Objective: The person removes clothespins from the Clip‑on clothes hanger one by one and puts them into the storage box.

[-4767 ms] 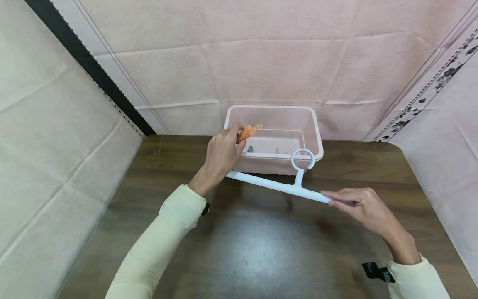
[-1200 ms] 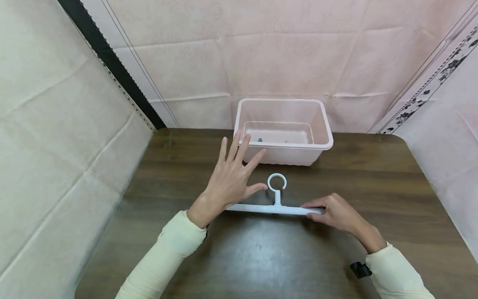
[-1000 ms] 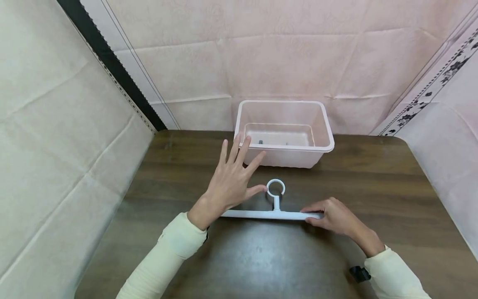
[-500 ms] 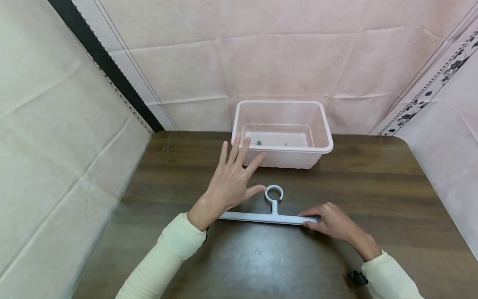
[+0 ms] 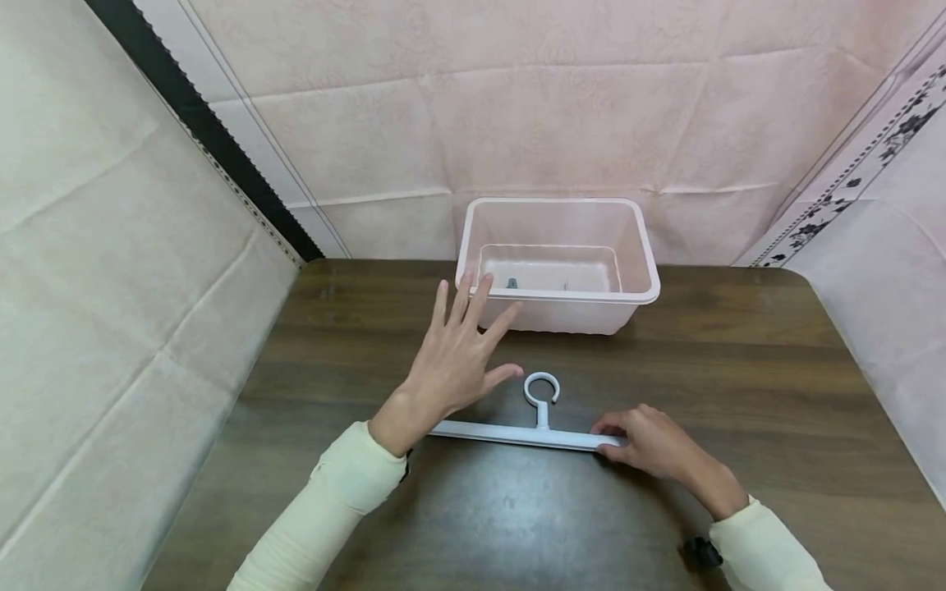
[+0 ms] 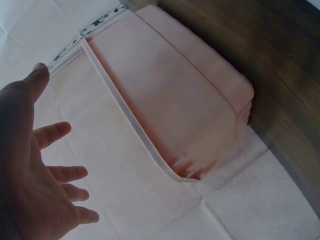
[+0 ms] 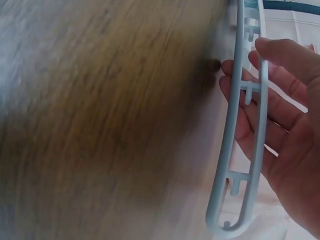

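One white hanger bar [image 5: 517, 434], one pink tub [image 5: 559, 308], two hands. Lying flat on a dark wood-grain counter [image 5: 739, 386], the bar, near the front and a little right of centre, well apart from the tub. Long axis running left to right, dipping slightly nearer toward the right end; ring hook pointing to the far side, toward the tub. Ribbed underside seen in the right wrist view [image 7: 245, 125], the counter grain there blurred.

Right hand [image 5: 650, 443] at the bar's right end, fingers curled over it and the thumb on the near edge, pinching it against the counter. Left hand [image 5: 454, 357] spread wide, fingers straight and splayed, holding nothing, hovering over the bar's left half; fingertips overlapping the tub's near left corner in the head view, actual touch impossible to tell. Thumb tip just left of the ring hook, apart from it. Same spread palm [image 6: 30, 185] shown in the left wrist view beside the tub's pale wall [image 6: 170, 95].

Tub at the far edge of the counter, against pink embossed sheeting; two small dark bits on its floor, too small to name. Cream sheeting on the left, a black strip along the corner seam, a floral border running up at right.
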`<state>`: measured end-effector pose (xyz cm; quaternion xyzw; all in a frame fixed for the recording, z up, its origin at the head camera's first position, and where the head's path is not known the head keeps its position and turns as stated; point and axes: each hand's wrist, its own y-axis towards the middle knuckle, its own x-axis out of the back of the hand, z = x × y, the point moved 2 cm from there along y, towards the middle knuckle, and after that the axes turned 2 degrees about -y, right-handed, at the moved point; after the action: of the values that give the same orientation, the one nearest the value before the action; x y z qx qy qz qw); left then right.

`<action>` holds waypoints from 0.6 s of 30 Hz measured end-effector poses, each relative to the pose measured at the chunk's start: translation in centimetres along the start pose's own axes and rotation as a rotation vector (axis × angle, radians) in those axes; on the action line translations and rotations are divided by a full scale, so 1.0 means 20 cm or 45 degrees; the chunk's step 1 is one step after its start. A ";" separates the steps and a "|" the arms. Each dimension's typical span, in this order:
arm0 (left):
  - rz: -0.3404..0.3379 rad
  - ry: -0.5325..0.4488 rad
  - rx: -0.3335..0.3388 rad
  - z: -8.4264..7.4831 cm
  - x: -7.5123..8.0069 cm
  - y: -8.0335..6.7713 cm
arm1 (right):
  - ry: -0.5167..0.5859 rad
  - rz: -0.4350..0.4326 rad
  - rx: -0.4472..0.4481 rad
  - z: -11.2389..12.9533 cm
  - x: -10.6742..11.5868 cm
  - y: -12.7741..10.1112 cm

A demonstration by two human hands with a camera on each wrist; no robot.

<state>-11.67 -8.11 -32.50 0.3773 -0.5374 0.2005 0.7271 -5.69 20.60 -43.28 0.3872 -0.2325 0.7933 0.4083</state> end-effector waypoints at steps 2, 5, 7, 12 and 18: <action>0.007 -0.010 0.004 0.00 0.00 0.00 | -0.024 0.001 -0.003 0.00 0.00 0.00; 0.012 -0.012 0.004 0.00 0.00 0.00 | -0.041 0.005 -0.001 0.01 -0.01 0.01; 0.015 -0.015 0.004 0.00 0.00 -0.01 | -0.045 0.010 0.008 0.01 -0.02 0.01; 0.017 -0.005 0.005 0.00 0.00 -0.01 | -0.119 -0.011 0.024 0.00 -0.04 0.01; 0.017 -0.016 0.017 0.00 0.01 -0.01 | -0.210 -0.052 0.075 0.01 -0.04 0.00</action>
<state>-11.54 -8.29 -32.36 0.3800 -0.5432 0.2065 0.7197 -5.33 20.05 -43.73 0.4679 -0.2339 0.7565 0.3924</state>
